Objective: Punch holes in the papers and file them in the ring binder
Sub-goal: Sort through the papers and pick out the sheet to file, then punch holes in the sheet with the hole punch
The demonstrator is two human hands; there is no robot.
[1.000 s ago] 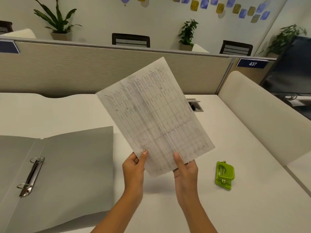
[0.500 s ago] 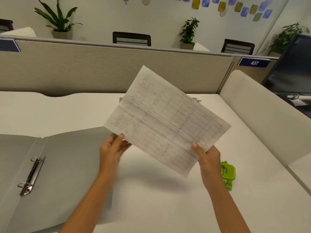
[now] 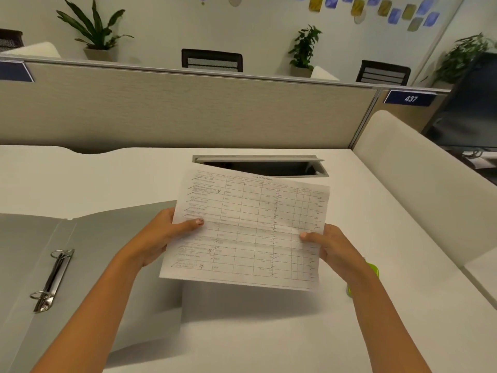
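Both hands gripping one printed paper sheet (image 3: pixel 250 232) above the white desk (image 3: pixel 269 332), left hand (image 3: pixel 158 238) pinching its left edge, right hand (image 3: pixel 333 249) its right edge, green hole punch (image 3: pixel 372 273) mostly hidden behind the right wrist, open grey ring binder (image 3: pixel 80 265) flat left of the left hand, desk cable slot (image 3: pixel 258 165) beyond the sheet.

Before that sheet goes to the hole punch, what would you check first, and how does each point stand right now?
1. Paper held by both hands, left hand and right hand: ok.
2. Sheet flat, uncrumpled: ok.
3. Green hole punch within reach: ok, though mostly hidden behind the right forearm.
4. Punch slot facing the paper: cannot tell.
5. Ring binder lying open: ok.
6. Rings open: cannot tell.
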